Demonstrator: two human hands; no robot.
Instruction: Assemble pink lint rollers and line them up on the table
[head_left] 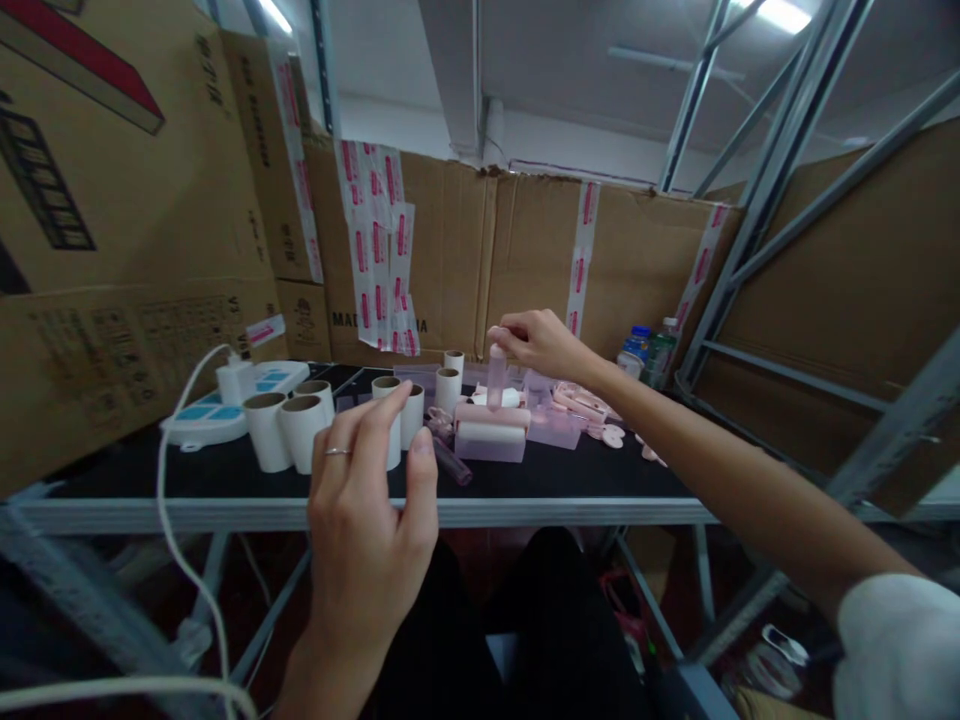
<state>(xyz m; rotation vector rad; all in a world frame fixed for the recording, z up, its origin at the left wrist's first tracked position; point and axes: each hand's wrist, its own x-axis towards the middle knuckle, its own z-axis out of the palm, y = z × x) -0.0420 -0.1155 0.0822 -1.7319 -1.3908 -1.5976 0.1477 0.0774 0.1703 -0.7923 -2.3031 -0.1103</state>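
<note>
My right hand (538, 342) is closed, with thumb and fingers pinching the top end of an upright pink handle (496, 380). This handle seems to belong to a pink lint roller whose white roll (491, 436) lies crosswise in a translucent purple case (489, 452) on the black tabletop. My left hand (371, 490), wearing a ring, hovers in front of the table edge with its fingers apart and holds nothing. Behind it stand several white rolls with brown cores (411, 418), partly covered by the fingers. A dark purple translucent piece (452, 463) lies beside the case.
More white rolls (268, 432) stand at the left, near a white-and-blue device (214, 415) with a plugged-in cable (166, 500). Pink parts (581, 402) and bottles (660, 350) sit at the right. Cardboard walls (450, 260) and metal posts (772, 160) surround the table.
</note>
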